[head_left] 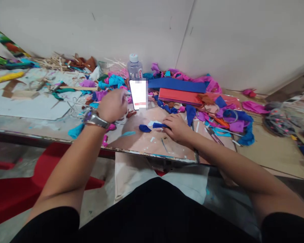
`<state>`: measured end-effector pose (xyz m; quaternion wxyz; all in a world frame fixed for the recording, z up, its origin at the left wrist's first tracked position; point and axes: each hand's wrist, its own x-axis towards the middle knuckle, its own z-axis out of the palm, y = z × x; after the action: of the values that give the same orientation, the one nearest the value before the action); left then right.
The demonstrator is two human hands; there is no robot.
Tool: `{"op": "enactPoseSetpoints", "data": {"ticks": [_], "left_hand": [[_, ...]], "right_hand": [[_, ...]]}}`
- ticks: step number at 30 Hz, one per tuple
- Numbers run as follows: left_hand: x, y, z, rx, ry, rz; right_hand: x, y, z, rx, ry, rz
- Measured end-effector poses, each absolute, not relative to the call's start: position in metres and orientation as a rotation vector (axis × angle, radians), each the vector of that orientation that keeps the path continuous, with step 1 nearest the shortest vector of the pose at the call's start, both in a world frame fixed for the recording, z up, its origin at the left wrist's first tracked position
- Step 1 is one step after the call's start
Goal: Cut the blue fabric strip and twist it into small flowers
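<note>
A strip of dark blue crepe paper (159,125) pokes out from under the fingers of my right hand (176,128), which are closed on it against the table. Just left of it lies a small blue paper petal (145,128), touched by neither hand. My left hand (112,105), with a metal watch (96,119) at the wrist, is raised beside a phone (138,94) with a bright screen. A finger of that hand points at the phone's left edge; blur hides whether it touches and how the other fingers lie. The phone leans against a clear bottle (134,65).
Folded blue crepe paper (178,85) and a red paper pack (179,97) lie behind my right hand, among colourful scraps. Scissors (214,135) rest to the right. Thin sticks (55,62) and a yellow cutter (10,77) are at left. A red chair (48,162) stands below.
</note>
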<state>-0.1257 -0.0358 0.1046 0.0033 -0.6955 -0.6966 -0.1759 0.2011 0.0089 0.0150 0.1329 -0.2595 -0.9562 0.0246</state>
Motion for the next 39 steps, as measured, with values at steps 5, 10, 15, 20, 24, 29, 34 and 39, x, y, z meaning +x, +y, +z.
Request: {"op": "enactPoseSetpoints", "data": {"ticks": [5, 10, 15, 20, 24, 29, 34, 39], "left_hand": [[-0.162, -0.024, 0.136, -1.935, -2.219, -0.732], [-0.155, -0.022, 0.135, -1.850, -2.303, -0.688], [-0.115, -0.035, 0.124, -1.877, -2.030, -0.752], [-0.047, -0.033, 0.114, -2.397, -1.796, -0.762], [-0.009, -0.002, 0.091, -3.051, -1.437, -0.634], [-0.010, 0.025, 0.070, -3.289, -1.440, -0.552], [-0.024, 0.024, 0.062, -3.302, -1.489, -0.554], [-0.032, 0.025, 0.054, -3.026, -1.516, -0.577]], "right_hand": [[0.209, 0.012, 0.013, -0.764, -2.699, 0.209], [0.205, 0.009, 0.011, -0.765, -2.707, 0.331], [0.208, 0.009, 0.012, -0.758, -2.674, 0.307], [0.214, 0.011, 0.016, -0.771, -2.659, 0.163], [0.217, 0.012, 0.020, -0.927, -2.639, 0.016], [0.220, 0.012, 0.026, -1.002, -2.652, -0.091], [0.219, 0.011, 0.027, -1.001, -2.642, -0.082], [0.223, 0.017, 0.022, -0.955, -2.596, -0.010]]}}
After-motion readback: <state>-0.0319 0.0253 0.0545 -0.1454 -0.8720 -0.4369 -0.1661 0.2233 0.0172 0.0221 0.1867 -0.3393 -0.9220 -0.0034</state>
